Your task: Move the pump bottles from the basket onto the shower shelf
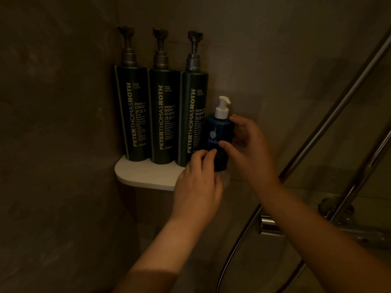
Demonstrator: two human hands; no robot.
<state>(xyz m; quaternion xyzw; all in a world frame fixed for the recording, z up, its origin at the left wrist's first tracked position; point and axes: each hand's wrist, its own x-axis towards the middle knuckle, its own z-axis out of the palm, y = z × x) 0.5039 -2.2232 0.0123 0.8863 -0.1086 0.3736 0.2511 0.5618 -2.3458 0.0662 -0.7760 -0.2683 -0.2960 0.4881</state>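
Your left hand (196,178) and right hand (251,151) stretch from the near edge, left of the chrome shower rail (338,115), to the white corner shelf (143,176) on the far wall. Three tall dark pump bottles (163,115) stand there upright in a close row. Just right of them the small blue pump bottle (215,136) stands on the shelf's right end, your left fingers curled against its base, your right thumb and fingers clasping its body.

Three tall dark green pump bottles (163,115) at left carry cream lettering. The small navy pump bottle (215,132), right, has a white pump head (222,107) and a pale leaf mark. The rounded shelf (139,175) is white.
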